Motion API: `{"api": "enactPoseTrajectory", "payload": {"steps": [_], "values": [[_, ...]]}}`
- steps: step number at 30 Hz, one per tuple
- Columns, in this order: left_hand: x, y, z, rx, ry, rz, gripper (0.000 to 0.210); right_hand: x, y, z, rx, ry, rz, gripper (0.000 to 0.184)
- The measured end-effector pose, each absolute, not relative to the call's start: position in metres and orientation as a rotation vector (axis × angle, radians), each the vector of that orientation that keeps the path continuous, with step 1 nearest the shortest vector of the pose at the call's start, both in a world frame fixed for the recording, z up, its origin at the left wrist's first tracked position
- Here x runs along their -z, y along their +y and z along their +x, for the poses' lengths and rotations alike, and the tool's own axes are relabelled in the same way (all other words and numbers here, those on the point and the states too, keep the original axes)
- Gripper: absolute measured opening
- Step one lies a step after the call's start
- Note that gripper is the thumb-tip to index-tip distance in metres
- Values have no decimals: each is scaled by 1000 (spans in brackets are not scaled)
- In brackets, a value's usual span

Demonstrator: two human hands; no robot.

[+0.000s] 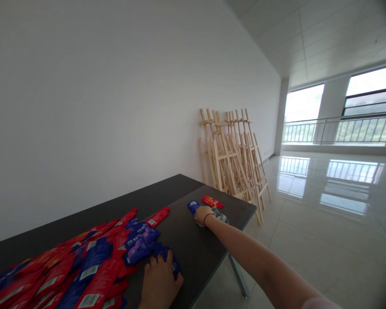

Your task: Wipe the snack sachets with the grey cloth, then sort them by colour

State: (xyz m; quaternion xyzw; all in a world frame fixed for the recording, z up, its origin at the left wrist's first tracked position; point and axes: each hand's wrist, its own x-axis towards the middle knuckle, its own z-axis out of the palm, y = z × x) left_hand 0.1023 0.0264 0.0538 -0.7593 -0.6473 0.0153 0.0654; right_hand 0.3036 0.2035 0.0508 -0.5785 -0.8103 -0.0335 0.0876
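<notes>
My right hand [203, 214] is stretched out toward the far right of the dark table, closed on the near end of a blue pouch [192, 206]. A crumpled grey cloth [221, 216] lies under and beside this hand. Just beyond it a red pouch [212, 201] rests flat. Near the front edge, my left hand [161, 279] has its fingers and thumb around another blue pouch [175, 262], partly hidden by the hand. Left of it spreads a heap of red and blue pouches, with a purple-printed blue pouch [142, 241] on its near side.
The dark table [188, 234] stands along a white wall [93, 107]. A lone red pouch [158, 217] lies at the heap's right edge. Several wooden easels [233, 159] lean on the wall past the table's end. Glossy tiled floor [324, 249] extends right toward railings and windows.
</notes>
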Motion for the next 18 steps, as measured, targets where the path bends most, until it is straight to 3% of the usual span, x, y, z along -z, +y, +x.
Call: {"api": "enactPoseTrajectory", "payload": {"steps": [4,8,13,18], "values": [[-60,23,107,-202,-1949,-2290,59,-50,194,302,35,-2675,-1562,26],[-60,25,86,-177,-1839,-2285,69,-47,174,300,29,-2890,-1199,35],[-78,21,15,13,-1798,-2123,65,-38,154,294,210,-3044,-586,36],[-92,18,-61,-82,-1870,-1902,62,-34,146,290,358,-2995,-359,34]]}}
